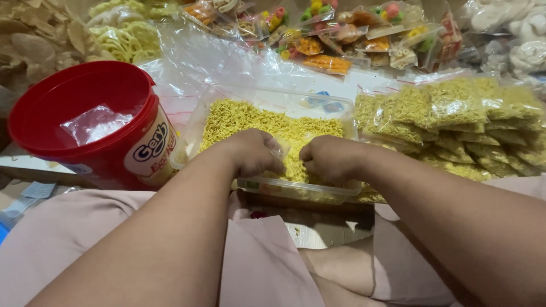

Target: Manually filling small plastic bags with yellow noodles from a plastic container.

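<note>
Both hands sit curled over the clear tub [318, 192] of yellow noodle bits [250, 116]. The left hand [256, 152] pinches a small clear bag [278, 149]. The right hand [329, 158] is closed beside it, almost touching. The noodle bits lie right under the fingers.

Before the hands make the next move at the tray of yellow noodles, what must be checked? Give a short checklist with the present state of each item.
1. Left hand over the noodle tray: ok.
2. Right hand over the same tray: ok.
3. Small clear bag at the left hand is open: cannot tell.
4. Yellow noodles remain in the tray: ok.
5. Pile of filled bags lies beside the tray on the right: ok.
6. Red bucket stands upright on the left: ok.
</note>
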